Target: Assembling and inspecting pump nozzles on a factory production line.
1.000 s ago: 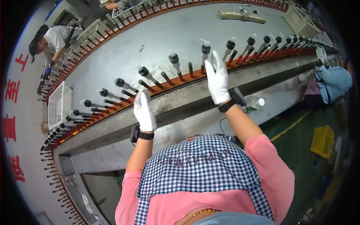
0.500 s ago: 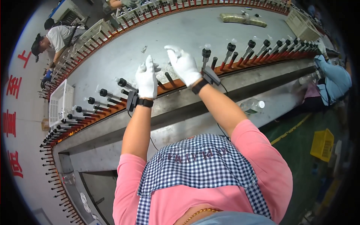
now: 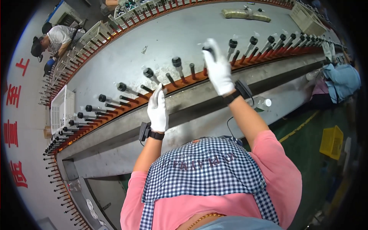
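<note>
My left hand (image 3: 158,111), in a white glove, is at the rack's near edge, its fingertips drawn together beside a short dark post (image 3: 147,89). A small greyish bit shows at those fingertips; its kind is unclear. Farther right, my gloved right hand (image 3: 218,71) has its thumb and fingers round a black-capped piece (image 3: 207,50) on the rack. Between my hands stand a black-capped silver piece (image 3: 177,63) and bare dark posts (image 3: 192,71). To the right, a similar piece (image 3: 232,44) carries a clear tip. Each wrist wears a black strapped device.
The curved orange-red rack (image 3: 199,74) runs along a grey table (image 3: 184,34). White crates (image 3: 63,107) stand at the left, with another crate (image 3: 304,19) far right. A wrapped bundle (image 3: 245,15) lies across the table. Other people work at left and right. A clear bottle (image 3: 262,103) lies below the rack.
My right hand has moved right, onto a black-capped piece. My left hand has come back toward me and slightly right, baring capped pieces and posts between the hands.
</note>
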Tool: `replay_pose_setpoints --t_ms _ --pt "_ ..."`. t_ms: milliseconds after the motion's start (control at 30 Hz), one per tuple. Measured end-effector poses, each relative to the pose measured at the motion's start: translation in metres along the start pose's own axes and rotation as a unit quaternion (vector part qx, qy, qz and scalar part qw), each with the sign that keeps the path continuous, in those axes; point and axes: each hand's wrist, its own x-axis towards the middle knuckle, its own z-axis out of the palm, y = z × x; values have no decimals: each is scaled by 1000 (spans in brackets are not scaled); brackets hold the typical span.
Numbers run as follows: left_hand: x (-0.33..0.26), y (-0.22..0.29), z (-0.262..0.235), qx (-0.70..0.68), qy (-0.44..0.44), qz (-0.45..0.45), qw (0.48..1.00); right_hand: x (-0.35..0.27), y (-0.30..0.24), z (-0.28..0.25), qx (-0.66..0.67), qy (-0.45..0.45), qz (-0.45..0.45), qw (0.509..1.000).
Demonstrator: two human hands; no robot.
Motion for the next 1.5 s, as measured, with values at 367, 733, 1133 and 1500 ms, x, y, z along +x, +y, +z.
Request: replay_pose_setpoints --t_ms 367,733,1133,1500 --pt "106 64 95 -76 17 -73 994 39 20 28 72 -148 117 979" --pt "-10 29 90 16 -12 -93 995 12 46 -105 -48 88 36 994" --pt "137 121 226 12 -7 -77 997 122 40 -88 64 -167 97 979" --pt "30 132 227 36 16 -114 993 121 80 -214 4 102 73 992"
